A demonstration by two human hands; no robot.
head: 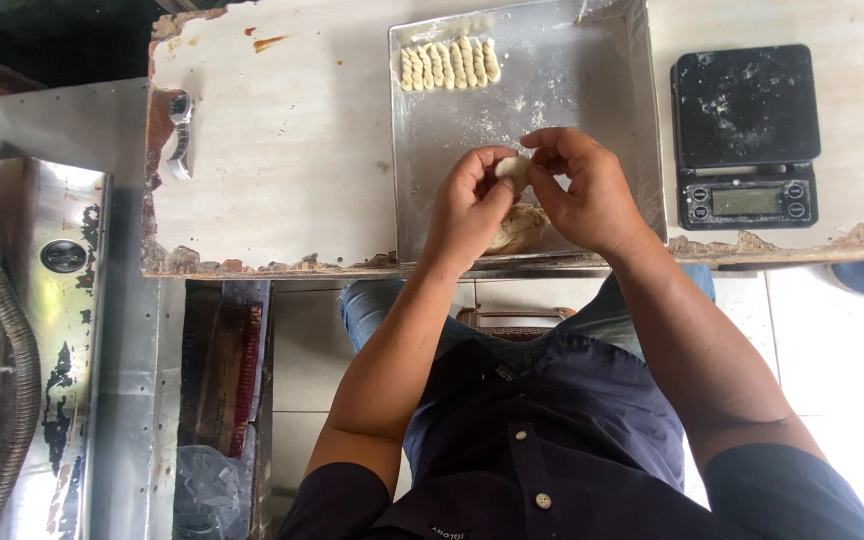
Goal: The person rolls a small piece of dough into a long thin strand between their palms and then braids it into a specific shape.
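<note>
Pale, soft dough is the material in hand. Head view: a small pale lump of dough (512, 168) sits between the fingertips of both hands, above the near half of a rectangular flour-dusted metal baking tray (592, 60). The left hand (470, 205) closes on the lump from the left, with thumb and fingers curled around its left and lower side. The right hand (584, 190) closes on it from the right, fingers bent over its top and right side. Both grips are nearly closed, pinching the same piece; neither hand holds anything else. The lump lies at the meeting point of the two hands, so it is equally near both. It is too covered by the fingers for its long axis to be read.

Directly below the hands, on the near edge of the tray, rests a larger rounded mass of pale brownish dough (518, 230), partly hidden by the left hand. It lies just beneath the held lump, toward the person.

At the far left corner of the tray stands a row of small twisted dough pieces (449, 64), set side by side. Each has its long axis running away from the person. The row is well apart from the hands, away and to the left.

A black digital scale (745, 135) stands on the worn white worktop (292, 150), just right of the tray. A metal wristwatch (181, 135) lies at the worktop's left edge.
</note>
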